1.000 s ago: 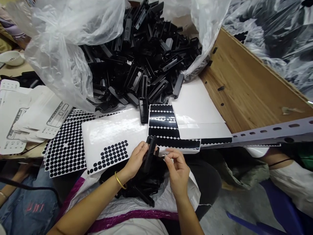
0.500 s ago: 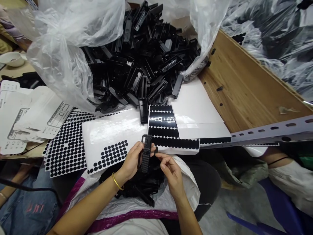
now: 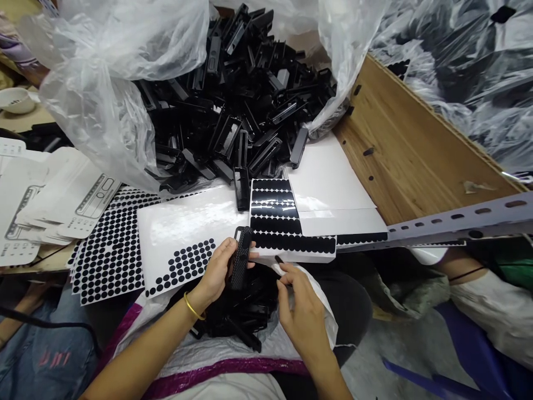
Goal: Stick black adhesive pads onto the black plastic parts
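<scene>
My left hand (image 3: 219, 266) is closed around a slim black plastic casing (image 3: 240, 258) with a carbon-fibre pattern, held upright over the lap. A small black sticker (image 3: 278, 259), seen nearly edge-on, is at the fingertips of my right hand (image 3: 302, 300), whose fingers are curled. That hand is a short way right of the casing, not touching it. Below both hands, an open white sack (image 3: 208, 355) with a purple band holds more black casings (image 3: 244, 328). Just beyond the hands lie a sheet of round black stickers (image 3: 189, 264) and a strip sheet of black dots (image 3: 275, 208).
A large heap of black casings (image 3: 233, 111) fills a clear plastic bag (image 3: 104, 100) behind. A wooden panel (image 3: 416, 150) slopes along the right. Printed white cards (image 3: 54, 194) and a bowl (image 3: 16, 100) are at left. Other people's arms (image 3: 453, 264) show at both sides.
My right hand has drawn away to the right from the casing, with the sticker at its fingertips. My left hand and the casing have shifted slightly left, and the casing tilts more.
</scene>
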Available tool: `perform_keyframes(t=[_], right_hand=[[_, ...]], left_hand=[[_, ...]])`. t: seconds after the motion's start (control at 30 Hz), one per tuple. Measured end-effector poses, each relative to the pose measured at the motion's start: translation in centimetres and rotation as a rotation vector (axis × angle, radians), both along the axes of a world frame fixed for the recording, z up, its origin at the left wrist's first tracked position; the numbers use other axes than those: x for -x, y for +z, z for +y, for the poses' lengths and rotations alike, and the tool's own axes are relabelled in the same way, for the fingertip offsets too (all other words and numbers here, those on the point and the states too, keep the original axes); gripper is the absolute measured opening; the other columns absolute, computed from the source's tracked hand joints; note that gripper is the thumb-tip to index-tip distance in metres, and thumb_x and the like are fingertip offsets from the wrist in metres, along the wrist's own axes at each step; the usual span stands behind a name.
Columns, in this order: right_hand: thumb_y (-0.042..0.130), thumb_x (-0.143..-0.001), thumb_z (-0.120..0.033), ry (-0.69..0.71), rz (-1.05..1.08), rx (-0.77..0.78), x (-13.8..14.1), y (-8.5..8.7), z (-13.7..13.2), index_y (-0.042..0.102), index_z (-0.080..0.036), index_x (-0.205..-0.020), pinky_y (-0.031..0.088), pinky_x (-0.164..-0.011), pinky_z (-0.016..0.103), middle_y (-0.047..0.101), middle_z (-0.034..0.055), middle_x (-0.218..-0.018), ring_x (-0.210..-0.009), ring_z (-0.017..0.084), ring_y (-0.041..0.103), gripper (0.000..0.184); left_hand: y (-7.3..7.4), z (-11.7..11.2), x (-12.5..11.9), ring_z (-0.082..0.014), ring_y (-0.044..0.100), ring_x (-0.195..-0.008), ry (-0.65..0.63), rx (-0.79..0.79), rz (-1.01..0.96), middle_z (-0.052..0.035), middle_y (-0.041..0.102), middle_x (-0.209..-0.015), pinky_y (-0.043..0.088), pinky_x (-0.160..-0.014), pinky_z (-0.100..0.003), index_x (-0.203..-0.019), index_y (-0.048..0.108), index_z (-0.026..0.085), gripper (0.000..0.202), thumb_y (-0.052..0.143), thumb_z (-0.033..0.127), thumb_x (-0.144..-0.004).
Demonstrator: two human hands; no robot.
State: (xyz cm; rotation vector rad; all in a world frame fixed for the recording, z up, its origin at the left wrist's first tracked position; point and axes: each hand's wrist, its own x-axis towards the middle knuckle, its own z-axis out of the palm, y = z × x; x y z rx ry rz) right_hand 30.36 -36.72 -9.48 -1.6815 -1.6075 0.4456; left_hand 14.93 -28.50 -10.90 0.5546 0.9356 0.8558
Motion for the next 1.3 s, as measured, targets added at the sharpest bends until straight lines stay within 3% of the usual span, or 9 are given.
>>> perform_keyframes(t=[0.27, 0.4, 0.57, 0.67, 0.83, 1.07, 1.17, 1.3], right_hand=[[0.038, -0.084, -0.004, 0.123, -0.367, -0.037, 2.7, -3.2, 0.3, 0.056, -0.016, -0.095, 0.050, -0.090, 0.053, 0.059, 0.0174, -0.113, -0.115, 0.031, 0.052, 0.024], [0.036, -0.084, -0.003, 0.196, -0.392, -0.049, 3.3, -2.7, -0.1, 0.056, -0.015, -0.102, 0.051, -0.092, 0.050, 0.059, 0.0172, -0.114, -0.118, 0.030, 0.051, 0.029], [0.038, -0.086, -0.005, 0.112, -0.484, -0.089, 2.7, -1.4, -0.1, 0.057, -0.015, -0.096, 0.049, -0.094, 0.050, 0.057, 0.0188, -0.121, -0.122, 0.030, 0.047, 0.023], [0.033, -0.084, 0.002, 0.102, -0.672, -0.038, 2.9, -1.8, 0.3, 0.058, -0.010, -0.095, 0.048, -0.095, 0.046, 0.059, 0.0218, -0.117, -0.120, 0.030, 0.050, 0.030], [0.033, -0.082, 0.002, 0.199, -0.851, -0.007, 3.7, -2.9, 0.6, 0.059, -0.003, -0.098, 0.044, -0.099, 0.044, 0.060, 0.0256, -0.118, -0.119, 0.029, 0.051, 0.031], [0.036, -0.079, 0.003, 0.227, -0.850, 0.027, 3.9, -3.4, 0.8, 0.057, 0.002, -0.109, 0.042, -0.100, 0.044, 0.059, 0.0270, -0.118, -0.118, 0.030, 0.052, 0.036], [0.039, -0.077, 0.004, 0.250, -0.790, 0.044, 3.8, -3.3, 0.9, 0.059, 0.000, -0.102, 0.042, -0.099, 0.046, 0.058, 0.0274, -0.118, -0.120, 0.032, 0.049, 0.032], [0.043, -0.076, 0.001, 0.417, -0.491, 0.190, 2.3, -1.0, 1.1, 0.059, -0.011, -0.085, 0.043, -0.094, 0.046, 0.063, 0.0187, -0.104, -0.114, 0.030, 0.052, 0.022]], left_hand=[[0.1, 0.2, 0.3, -0.0236, 0.066, -0.093, 0.033, -0.037, 0.004, -0.0103, 0.067, -0.104, 0.054, -0.080, -0.039, -0.078, 0.053, 0.015, 0.029, 0.058, 0.044, -0.079], [0.2, 0.1, 0.4, -0.0234, 0.066, -0.093, 0.041, -0.034, -0.014, -0.0098, 0.068, -0.103, 0.052, -0.084, -0.040, -0.078, 0.053, 0.016, 0.030, 0.058, 0.046, -0.079], [0.2, 0.1, 0.5, -0.0236, 0.066, -0.092, 0.048, -0.052, -0.012, -0.0096, 0.069, -0.101, 0.050, -0.087, -0.042, -0.074, 0.050, 0.016, 0.032, 0.059, 0.046, -0.078], [0.1, 0.1, 0.4, -0.0242, 0.065, -0.094, 0.032, -0.057, -0.013, -0.0097, 0.068, -0.102, 0.049, -0.088, -0.043, -0.076, 0.051, 0.016, 0.032, 0.058, 0.047, -0.079], [0.3, 0.3, -0.1, -0.0239, 0.064, -0.098, -0.013, -0.069, -0.044, -0.0084, 0.068, -0.104, 0.046, -0.092, -0.043, -0.080, 0.053, 0.017, 0.033, 0.058, 0.049, -0.078], [0.1, 0.8, -1.4, -0.0206, 0.063, -0.091, -0.142, -0.099, 0.034, -0.0065, 0.067, -0.098, 0.044, -0.092, -0.041, -0.083, 0.054, 0.018, 0.036, 0.056, 0.054, -0.078], [-0.4, 1.0, -1.6, -0.0200, 0.062, -0.091, -0.188, -0.164, 0.147, -0.0053, 0.067, -0.092, 0.042, -0.093, -0.040, -0.080, 0.056, 0.018, 0.037, 0.055, 0.055, -0.077], [-0.6, 1.3, -1.5, -0.0199, 0.062, -0.088, -0.209, -0.166, 0.194, -0.0038, 0.067, -0.087, 0.045, -0.089, -0.038, -0.079, 0.055, 0.019, 0.037, 0.059, 0.055, -0.074]])
